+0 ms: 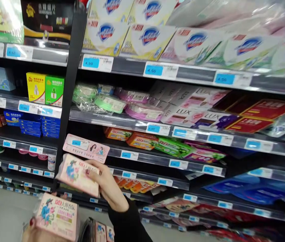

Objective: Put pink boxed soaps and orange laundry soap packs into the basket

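Observation:
My right hand (112,185) reaches in from the lower right in a black sleeve. Its fingers are closed on a pink soap pack (78,173) with a blue figure and flowers, held just below a pink shelf sign (86,148). At the bottom left, my left hand (32,232) grips a second pink soap pack (59,215) of the same design, in clear wrap and facing up. Most of that hand is hidden by the pack or cut off by the frame. The two packs are apart.
Shelves with blue price tags fill the view. Boxed soaps (147,40) stand on the upper right shelf, with LUX soap boxes (182,112) and plastic soap dishes (109,102) beneath. A black upright (70,77) divides the shelving. Pink packs (100,232) sit low beside a dark bag-like edge.

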`<state>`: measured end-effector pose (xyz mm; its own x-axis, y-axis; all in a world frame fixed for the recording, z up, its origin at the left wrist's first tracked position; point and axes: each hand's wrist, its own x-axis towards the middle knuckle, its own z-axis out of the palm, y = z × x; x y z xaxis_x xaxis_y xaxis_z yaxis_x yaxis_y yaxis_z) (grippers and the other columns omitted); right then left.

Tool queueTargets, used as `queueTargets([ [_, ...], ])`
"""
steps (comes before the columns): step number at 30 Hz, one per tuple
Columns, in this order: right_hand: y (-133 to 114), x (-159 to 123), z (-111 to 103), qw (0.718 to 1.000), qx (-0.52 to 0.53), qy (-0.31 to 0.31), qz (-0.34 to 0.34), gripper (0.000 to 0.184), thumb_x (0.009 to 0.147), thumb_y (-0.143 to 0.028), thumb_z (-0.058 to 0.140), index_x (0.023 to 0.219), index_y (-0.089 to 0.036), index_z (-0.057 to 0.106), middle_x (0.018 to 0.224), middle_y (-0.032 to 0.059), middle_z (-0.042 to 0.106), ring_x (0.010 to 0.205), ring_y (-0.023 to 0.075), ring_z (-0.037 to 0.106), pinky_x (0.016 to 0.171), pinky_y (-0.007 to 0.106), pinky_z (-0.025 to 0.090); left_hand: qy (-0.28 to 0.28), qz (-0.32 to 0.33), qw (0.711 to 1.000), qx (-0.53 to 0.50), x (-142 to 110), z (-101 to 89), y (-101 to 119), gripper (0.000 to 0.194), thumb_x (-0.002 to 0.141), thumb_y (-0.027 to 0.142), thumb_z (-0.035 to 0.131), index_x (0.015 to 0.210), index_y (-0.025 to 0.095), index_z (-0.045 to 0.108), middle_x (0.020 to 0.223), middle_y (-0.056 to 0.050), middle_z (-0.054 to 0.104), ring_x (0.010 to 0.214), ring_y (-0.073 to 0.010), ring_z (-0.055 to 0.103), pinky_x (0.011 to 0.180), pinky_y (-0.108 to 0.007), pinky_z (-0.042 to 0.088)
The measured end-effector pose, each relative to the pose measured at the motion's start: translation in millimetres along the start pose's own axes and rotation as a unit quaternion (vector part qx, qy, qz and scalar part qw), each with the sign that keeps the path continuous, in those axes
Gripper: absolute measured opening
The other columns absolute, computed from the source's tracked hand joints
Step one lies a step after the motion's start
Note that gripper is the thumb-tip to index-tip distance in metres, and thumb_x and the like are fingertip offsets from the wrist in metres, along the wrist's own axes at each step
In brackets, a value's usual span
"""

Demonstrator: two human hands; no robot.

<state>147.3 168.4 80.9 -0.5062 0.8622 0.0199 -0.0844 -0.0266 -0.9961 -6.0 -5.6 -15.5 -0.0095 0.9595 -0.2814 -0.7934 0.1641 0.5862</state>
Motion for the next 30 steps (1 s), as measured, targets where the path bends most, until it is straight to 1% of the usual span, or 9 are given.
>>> queueTargets([
  [2, 14.7, -23.5, 17.3, 0.999, 0.001, -0.035, 0.029, 0.025, 0.066, -0.033, 0.071, 0.081, -0.016, 0.061, 0.072, -0.0002, 0.06, 0.062, 0.0122, 0.054, 0.054, 0.021, 0.04, -0.072, -0.02, 0.994, -0.084, 4.9, 0.1, -5.4, 0.077, 0.064, 0.078, 0.05, 0.109, 0.019, 0.067, 0.12, -0.016, 0.063, 0.117, -0.04, 0.051, 0.097, -0.058, 0.037],
  [5, 34.5, -43.9, 37.4, 0.995, -0.087, -0.031, 0.025, 0.012, 0.072, -0.026, 0.061, 0.078, -0.016, 0.06, 0.072, 0.0002, 0.059, 0.065, 0.0133, 0.053, 0.057, 0.023, 0.039, -0.228, 0.005, 0.953, -0.201, 13.3, -1.5, -13.5, 0.07, 0.072, 0.072, 0.047, 0.115, 0.02, 0.065, 0.13, -0.017, 0.056, 0.119, -0.0398, 0.049, 0.099, -0.061, 0.031],
  [7, 43.8, -50.3, 46.2, 0.984, -0.177, -0.014, 0.001, 0.007, 0.075, -0.02, 0.056, 0.078, -0.017, 0.061, 0.078, 0.0019, 0.061, 0.074, 0.0158, 0.055, 0.066, 0.026, 0.041, -0.253, 0.039, 0.939, -0.228, 17.7, -5.0, -18.0, 0.06, 0.079, 0.064, 0.047, 0.123, 0.025, 0.059, 0.135, -0.016, 0.052, 0.12, -0.0369, 0.049, 0.101, -0.06, 0.028],
  [10, 54.7, -57.0, 52.6, 0.958, -0.282, -0.016, -0.046, 0.015, 0.084, -0.02, 0.049, 0.085, -0.02, 0.064, 0.087, 0.0029, 0.063, 0.084, 0.0181, 0.056, 0.076, 0.03, 0.04, -0.205, 0.075, 0.939, -0.267, 20.0, -13.1, -21.8, 0.055, 0.081, 0.056, 0.05, 0.132, 0.034, 0.048, 0.14, -0.013, 0.047, 0.124, -0.0346, 0.046, 0.103, -0.059, 0.024],
  [14, 67.1, -67.9, 50.7, 0.92, -0.366, 0.005, -0.143, 0.031, 0.091, -0.033, 0.043, 0.117, -0.026, 0.057, 0.124, 0.0051, 0.052, 0.113, 0.0253, 0.043, 0.094, 0.041, 0.034, -0.162, 0.101, 0.942, -0.277, 16.9, -23.0, -20.0, 0.07, 0.077, 0.058, 0.055, 0.14, 0.036, 0.033, 0.144, -0.011, 0.042, 0.128, -0.0351, 0.041, 0.106, -0.058, 0.02],
  [19, 64.7, -71.9, 52.4, 0.905, -0.38, -0.127, -0.141, 0.081, 0.064, -0.036, 0.078, 0.134, -0.021, 0.04, 0.125, 0.0081, 0.048, 0.115, 0.0269, 0.04, 0.098, 0.038, 0.036, -0.163, 0.124, 0.944, -0.257, 15.7, -32.1, -18.7, 0.066, 0.08, 0.056, 0.052, 0.139, 0.034, 0.035, 0.14, -0.011, 0.048, 0.128, -0.0341, 0.042, 0.108, -0.058, 0.02],
  [22, 63.4, -62.8, 53.7, 0.884, -0.43, -0.151, -0.098, 0.084, 0.057, -0.027, 0.082, 0.131, -0.016, 0.044, 0.117, 0.0102, 0.051, 0.112, 0.0289, 0.042, 0.1, 0.042, 0.034, -0.162, 0.131, 0.957, -0.204, 15.9, -38.2, -21.1, 0.068, 0.08, 0.053, 0.055, 0.14, 0.028, 0.035, 0.135, -0.013, 0.052, 0.128, -0.0341, 0.042, 0.109, -0.058, 0.02],
  [26, 79.9, -48.5, 39.2, 0.93, -0.287, -0.196, -0.119, 0.07, 0.057, -0.028, 0.079, 0.12, -0.018, 0.051, 0.108, 0.0077, 0.048, 0.102, 0.0234, 0.048, 0.091, 0.035, 0.041, -0.127, 0.102, 0.973, -0.164, 13.0, -40.1, -18.4, 0.08, 0.075, 0.052, 0.063, 0.143, 0.029, 0.028, 0.135, -0.013, 0.052, 0.129, -0.0358, 0.039, 0.108, -0.058, 0.024],
  [30, 103.3, -48.5, 23.2, 0.979, -0.054, -0.157, -0.12, 0.064, 0.055, -0.055, 0.076, 0.105, -0.021, 0.056, 0.099, 0.0069, 0.051, 0.093, 0.0237, 0.053, 0.086, 0.038, 0.042, -0.058, 0.087, 0.978, -0.178, 9.8, -36.2, -7.6, 0.091, 0.067, 0.055, 0.068, 0.143, 0.034, 0.022, 0.137, -0.013, 0.049, 0.127, -0.0388, 0.04, 0.103, -0.061, 0.029],
])
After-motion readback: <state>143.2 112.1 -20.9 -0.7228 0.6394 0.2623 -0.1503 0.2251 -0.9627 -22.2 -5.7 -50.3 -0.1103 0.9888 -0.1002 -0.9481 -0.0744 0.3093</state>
